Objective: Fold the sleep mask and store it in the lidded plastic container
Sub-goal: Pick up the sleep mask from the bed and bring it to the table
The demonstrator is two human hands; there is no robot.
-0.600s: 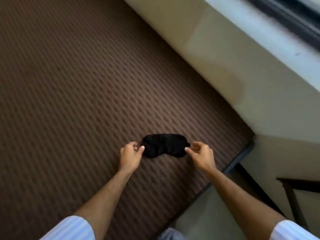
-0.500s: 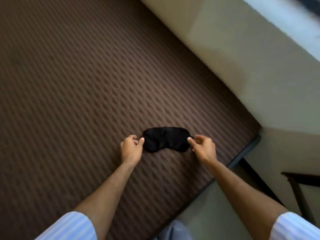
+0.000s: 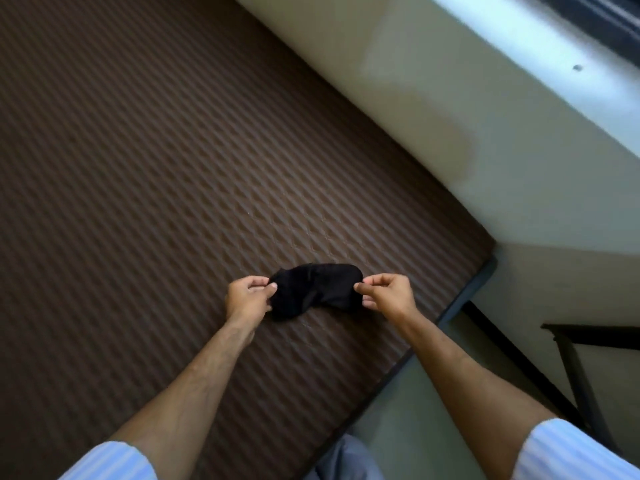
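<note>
A black sleep mask [image 3: 313, 289] is held just above a brown ribbed bedspread [image 3: 145, 188], near its right edge. My left hand [image 3: 247, 297] pinches the mask's left end between thumb and fingers. My right hand [image 3: 389, 294] pinches its right end the same way. The mask sags and creases in the middle between the two hands. No lidded plastic container is in view.
A cream wall [image 3: 450, 109] runs diagonally along the far side of the bed, with a pale window sill [image 3: 540, 60] above it. The bed's dark frame edge [image 3: 464, 296] drops to a greenish floor [image 3: 408, 410]. A dark stand [image 3: 581, 362] is at the right.
Both hands have closed on the mask's ends and lifted them slightly inward. The mask, flat on the bedspread before, now bunches and creases in the middle.
</note>
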